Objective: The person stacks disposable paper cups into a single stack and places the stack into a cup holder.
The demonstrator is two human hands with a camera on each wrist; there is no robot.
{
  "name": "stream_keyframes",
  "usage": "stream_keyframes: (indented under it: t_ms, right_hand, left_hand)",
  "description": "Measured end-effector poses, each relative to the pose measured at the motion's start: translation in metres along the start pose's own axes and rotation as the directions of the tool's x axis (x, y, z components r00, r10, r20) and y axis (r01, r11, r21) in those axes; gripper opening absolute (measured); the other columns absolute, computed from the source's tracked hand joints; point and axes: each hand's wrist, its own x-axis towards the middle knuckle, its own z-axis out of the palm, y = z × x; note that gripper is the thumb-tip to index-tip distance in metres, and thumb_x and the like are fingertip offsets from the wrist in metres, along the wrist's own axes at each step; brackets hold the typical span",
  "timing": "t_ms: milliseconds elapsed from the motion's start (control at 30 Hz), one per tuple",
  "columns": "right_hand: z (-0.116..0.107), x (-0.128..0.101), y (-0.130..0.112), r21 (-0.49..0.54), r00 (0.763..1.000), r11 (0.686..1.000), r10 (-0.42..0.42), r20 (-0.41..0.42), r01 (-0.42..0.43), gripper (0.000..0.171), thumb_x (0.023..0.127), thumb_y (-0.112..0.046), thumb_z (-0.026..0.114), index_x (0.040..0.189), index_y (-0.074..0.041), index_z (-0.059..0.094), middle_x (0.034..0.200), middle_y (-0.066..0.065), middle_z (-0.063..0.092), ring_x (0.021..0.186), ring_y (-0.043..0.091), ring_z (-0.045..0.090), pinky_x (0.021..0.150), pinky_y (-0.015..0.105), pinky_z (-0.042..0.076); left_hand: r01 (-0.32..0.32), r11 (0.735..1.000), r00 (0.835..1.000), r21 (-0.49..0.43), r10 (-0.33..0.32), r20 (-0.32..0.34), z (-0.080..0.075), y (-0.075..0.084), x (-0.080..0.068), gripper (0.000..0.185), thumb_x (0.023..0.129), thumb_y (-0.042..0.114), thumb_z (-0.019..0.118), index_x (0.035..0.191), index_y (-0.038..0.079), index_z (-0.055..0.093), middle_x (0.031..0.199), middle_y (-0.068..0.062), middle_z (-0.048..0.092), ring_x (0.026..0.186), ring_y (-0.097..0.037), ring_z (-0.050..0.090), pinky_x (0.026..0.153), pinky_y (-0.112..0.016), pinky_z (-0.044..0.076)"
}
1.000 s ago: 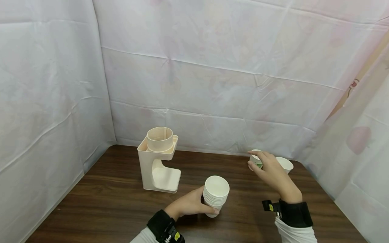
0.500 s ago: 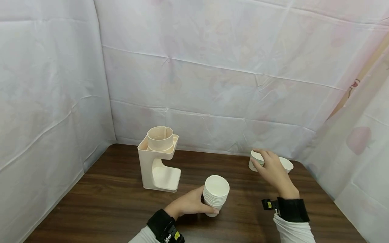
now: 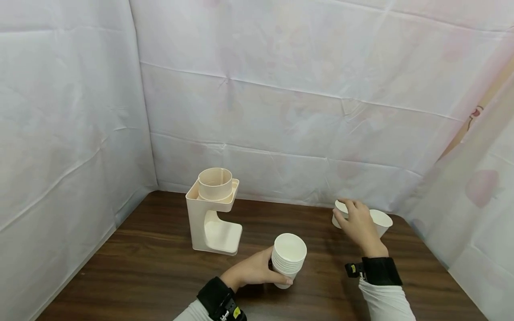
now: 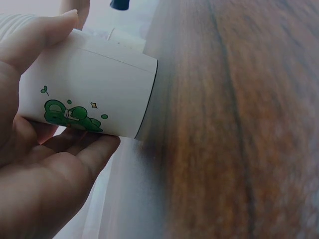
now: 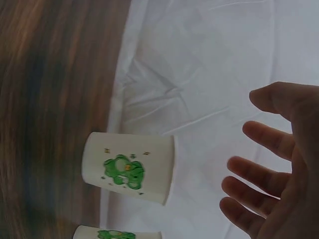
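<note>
From the head view, your left hand (image 3: 250, 271) is wrapped round a stack of nested paper cups (image 3: 288, 259) standing near the front middle of the dark wooden table (image 3: 152, 272), with the cream cup dispenser (image 3: 213, 214) at about ten o'clock from the stack. Your right hand (image 3: 357, 223) reaches out at about two o'clock from the stack, fingers over a single paper cup (image 3: 338, 210); a second loose cup (image 3: 379, 221) stands just beside it, at three o'clock from your hand. Whether those fingers touch the cup is hard to tell from here. In the left wrist view, your thumb and fingers (image 4: 89, 152) curl round the wall of the bottom cup (image 4: 94, 99), printed with a green bow — a firm wrap on the stack. In the right wrist view, the hand (image 5: 279, 164) is spread and released, fingers straight, with the green-printed cup (image 5: 129, 167) at nine o'clock and clearly apart from the fingertips; the rim of the other cup (image 5: 117, 233) shows at the bottom edge. These cups look very light and thin-walled — likely to dent under a hard squeeze and to tip at a nudge. Take the single cup gently across its side wall below the rolled rim, where I judge it stiffest.
</note>
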Motion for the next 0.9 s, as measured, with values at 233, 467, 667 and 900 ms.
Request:
stream_keyframes:
  t_ms: [233,467,667,900]
  right_hand:
    - [0.006,0.018,0.013,-0.060,0.996,0.996,0.072,0.050,-0.069,0.045,0.099,-0.020,0.062,0.133,0.008,0.055,0.125,0.039,0.049,0.116,0.058,0.043,0.095,0.067,0.036]
    - [0.009,0.036,0.024,-0.115,0.964,0.981,0.180,0.198,-0.159,0.052,0.101,-0.028,0.058,0.139,0.007,0.050,0.134,0.040,0.043,0.124,0.060,0.035,0.101,0.068,0.031]
    - [0.014,0.045,0.032,-0.156,0.928,0.966,0.243,0.283,-0.205,0.058,0.102,-0.034,0.051,0.142,0.007,0.046,0.138,0.041,0.037,0.127,0.060,0.031,0.101,0.069,0.032]
    - [0.022,0.050,0.045,-0.204,0.883,0.947,0.308,0.354,-0.248,0.067,0.103,-0.045,0.045,0.146,0.007,0.040,0.139,0.042,0.035,0.129,0.060,0.029,0.100,0.069,0.033]
  left_hand:
    - [-0.008,1.000,1.000,-0.006,0.008,-0.005,0.000,0.001,0.000,0.074,0.079,0.016,0.087,0.141,0.024,0.047,0.120,0.013,0.062,0.116,-0.008,0.056,0.104,-0.037,0.037]
    - [-0.015,1.000,1.000,0.012,0.015,-0.016,0.000,-0.001,0.001,0.072,0.079,0.018,0.087,0.139,0.023,0.049,0.118,0.013,0.063,0.115,-0.008,0.056,0.104,-0.036,0.037]
    - [-0.013,1.000,1.000,0.001,0.013,-0.015,0.001,0.000,0.001,0.071,0.079,0.018,0.087,0.139,0.023,0.049,0.118,0.013,0.063,0.115,-0.008,0.056,0.104,-0.036,0.037]
    - [-0.012,1.000,1.000,-0.006,0.012,-0.013,0.001,0.001,0.000,0.070,0.079,0.017,0.087,0.138,0.022,0.050,0.118,0.012,0.064,0.114,-0.008,0.057,0.102,-0.034,0.038]
